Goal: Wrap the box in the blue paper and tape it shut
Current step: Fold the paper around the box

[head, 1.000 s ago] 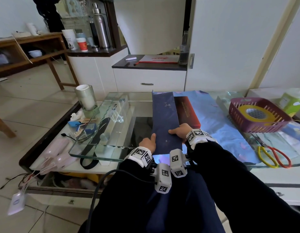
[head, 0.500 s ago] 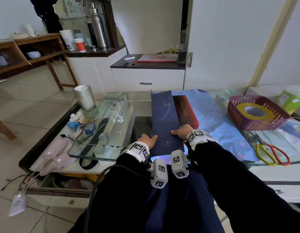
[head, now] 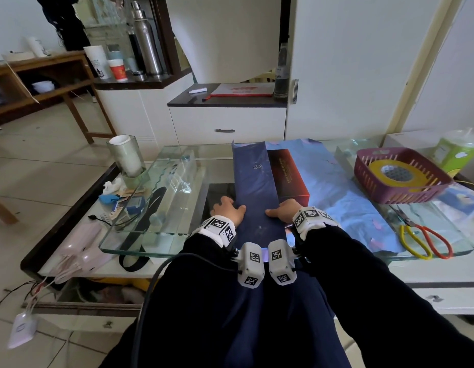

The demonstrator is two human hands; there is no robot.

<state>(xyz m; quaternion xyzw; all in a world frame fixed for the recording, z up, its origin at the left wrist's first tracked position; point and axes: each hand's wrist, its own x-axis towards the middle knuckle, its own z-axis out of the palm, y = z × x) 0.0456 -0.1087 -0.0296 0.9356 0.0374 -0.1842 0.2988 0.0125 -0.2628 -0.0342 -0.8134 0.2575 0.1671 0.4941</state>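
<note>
Mid-frame, my left hand (head: pixel 227 209) has slid left, flat on the paper (head: pixel 254 181); right hand (head: pixel 282 211) thumb presses, fingers hidden; box (head: pixel 291 176) half-covered.

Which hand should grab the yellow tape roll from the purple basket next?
Right, probably. The right hand is nearer the purple basket holding the tape roll; the left hand, on the far side, can hold the blue paper down.
</note>
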